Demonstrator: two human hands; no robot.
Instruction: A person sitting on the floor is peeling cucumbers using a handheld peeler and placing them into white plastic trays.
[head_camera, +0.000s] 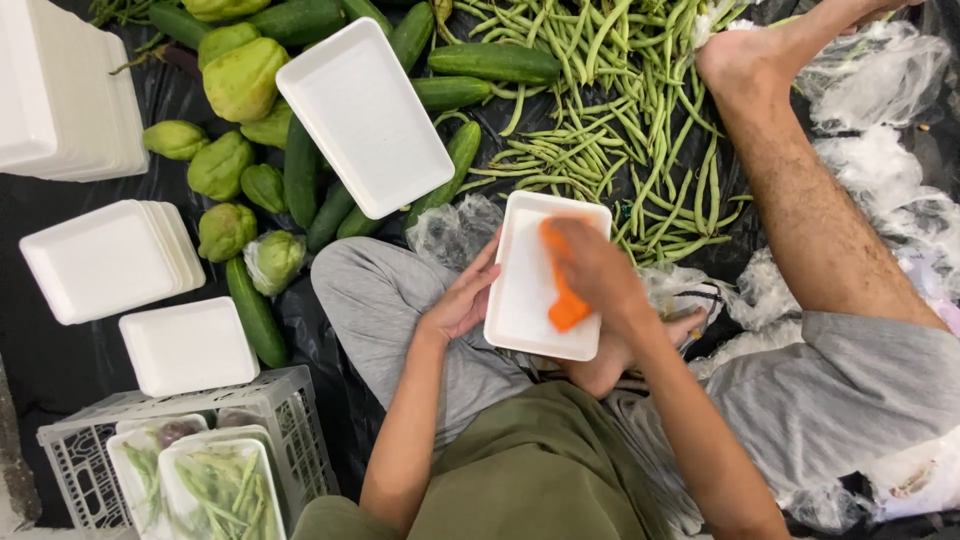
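I sit on the floor with a white foam tray (524, 290) over my lap. My left hand (463, 297) grips the tray's left edge. My right hand (593, 268) is blurred and holds an orange carrot (566, 308) pressed flat on the tray. A pile of green beans (610, 110) lies just beyond the tray. Dark green cucumbers (497, 62) and pale green chayotes (244, 78) lie to the left of the beans. Another empty white tray (363, 112) rests on the cucumbers.
Stacks of white foam trays (105, 258) sit at the left, with more at the top left (60, 90). A grey plastic crate (285, 420) at the lower left holds wrapped trays of beans (222, 490). Crumpled clear plastic (870, 80) lies at the right by my outstretched leg (810, 190).
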